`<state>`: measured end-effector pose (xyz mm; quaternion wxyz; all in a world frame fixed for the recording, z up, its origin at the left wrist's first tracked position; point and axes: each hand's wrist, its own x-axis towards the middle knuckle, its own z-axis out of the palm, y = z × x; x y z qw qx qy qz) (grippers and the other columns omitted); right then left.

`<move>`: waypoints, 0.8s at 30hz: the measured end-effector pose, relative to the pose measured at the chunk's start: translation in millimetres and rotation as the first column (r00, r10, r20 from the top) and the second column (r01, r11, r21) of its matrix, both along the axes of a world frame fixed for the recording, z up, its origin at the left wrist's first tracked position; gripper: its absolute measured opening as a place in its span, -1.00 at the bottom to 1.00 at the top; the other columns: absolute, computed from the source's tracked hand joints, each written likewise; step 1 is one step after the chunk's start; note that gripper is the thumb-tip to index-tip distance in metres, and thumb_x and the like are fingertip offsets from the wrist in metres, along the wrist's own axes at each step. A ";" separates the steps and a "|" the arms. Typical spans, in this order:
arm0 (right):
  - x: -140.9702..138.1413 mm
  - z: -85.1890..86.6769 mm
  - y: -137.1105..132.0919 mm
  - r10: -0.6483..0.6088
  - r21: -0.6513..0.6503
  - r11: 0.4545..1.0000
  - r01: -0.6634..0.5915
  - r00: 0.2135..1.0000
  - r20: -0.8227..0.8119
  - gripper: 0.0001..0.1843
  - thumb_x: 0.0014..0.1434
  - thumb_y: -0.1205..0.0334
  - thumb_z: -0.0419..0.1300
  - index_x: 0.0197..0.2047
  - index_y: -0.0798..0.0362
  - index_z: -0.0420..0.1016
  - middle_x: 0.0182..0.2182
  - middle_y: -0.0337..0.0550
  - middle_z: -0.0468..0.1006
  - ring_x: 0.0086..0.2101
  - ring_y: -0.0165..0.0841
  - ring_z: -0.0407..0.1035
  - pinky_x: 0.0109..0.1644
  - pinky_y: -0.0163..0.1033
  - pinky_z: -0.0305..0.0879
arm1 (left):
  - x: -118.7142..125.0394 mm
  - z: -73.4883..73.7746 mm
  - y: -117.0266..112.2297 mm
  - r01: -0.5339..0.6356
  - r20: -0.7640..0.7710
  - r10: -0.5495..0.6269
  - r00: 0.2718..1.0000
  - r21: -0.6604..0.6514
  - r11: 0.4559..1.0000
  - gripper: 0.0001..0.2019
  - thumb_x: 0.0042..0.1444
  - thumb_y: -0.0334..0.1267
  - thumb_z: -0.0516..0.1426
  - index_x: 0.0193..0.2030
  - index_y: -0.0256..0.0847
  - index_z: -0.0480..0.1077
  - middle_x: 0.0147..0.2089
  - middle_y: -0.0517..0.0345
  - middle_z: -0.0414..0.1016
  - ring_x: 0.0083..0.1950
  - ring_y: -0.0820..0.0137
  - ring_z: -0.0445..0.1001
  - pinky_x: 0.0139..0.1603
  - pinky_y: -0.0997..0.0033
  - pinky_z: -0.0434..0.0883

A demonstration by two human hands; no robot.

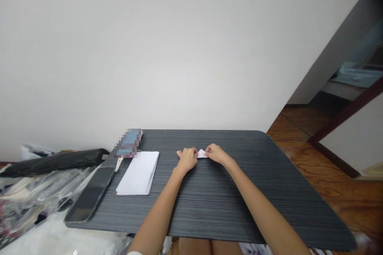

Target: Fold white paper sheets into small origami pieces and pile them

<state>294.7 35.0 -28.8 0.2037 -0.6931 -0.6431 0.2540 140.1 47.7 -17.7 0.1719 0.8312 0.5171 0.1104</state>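
Note:
A small piece of folded white paper (202,153) lies near the middle of the dark table, its peak pointing toward the wall. My left hand (188,159) pinches its left end, with the fingers bent and closed. At the right end, the thumb and fingertips of my right hand (216,153) are closed on the other corner. Between the two hands only the triangular middle of the paper shows; the fingers cover its ends.
A stack of white paper sheets (138,173) lies on the left of the dark table (221,199). Beside it are a black phone (90,194) at the edge and a blurred-out device (129,143) with a white cable (119,164). A white wall (179,48) rises behind.

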 end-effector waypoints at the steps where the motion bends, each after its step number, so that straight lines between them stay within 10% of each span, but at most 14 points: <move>1: 0.1 -0.3 -2.8 0.014 0.010 1.000 -0.014 1.000 -0.021 -0.88 -0.09 0.29 0.09 -0.48 0.10 0.44 -0.54 -0.16 0.46 -0.49 -0.42 0.30 -0.45 -0.39 0.08 | -1.4 -0.3 0.5 -0.003 0.032 0.004 0.999 -0.018 1.000 -0.80 0.06 -0.30 -0.10 -0.33 -0.17 0.33 -0.30 0.09 0.43 -0.15 0.26 0.29 -0.18 0.22 0.04; 7: -2.2 -4.0 -20.0 0.042 0.197 0.980 -0.030 0.997 -0.058 -0.84 -0.06 0.23 0.06 -0.49 0.11 0.44 -0.56 -0.20 0.44 -0.51 -0.43 0.26 -0.44 -0.38 0.07 | -3.9 -1.6 -3.0 -0.002 0.076 0.002 0.997 -0.009 1.000 -0.79 0.08 -0.27 -0.11 -0.37 -0.20 0.31 -0.29 0.13 0.43 -0.15 0.31 0.27 -0.20 0.26 0.05; 24: -10.9 -2.6 -16.5 -0.056 0.100 0.994 0.046 0.993 0.101 -0.85 -0.04 0.29 0.10 -0.32 0.01 0.29 -0.41 -0.22 0.36 -0.34 -0.38 0.24 -0.32 -0.31 0.01 | -0.4 -4.4 -6.6 -0.048 -0.063 0.056 0.996 0.128 0.991 -0.84 0.05 -0.20 -0.04 -0.23 -0.12 0.26 -0.25 0.05 0.31 -0.14 0.22 0.15 -0.22 0.17 0.07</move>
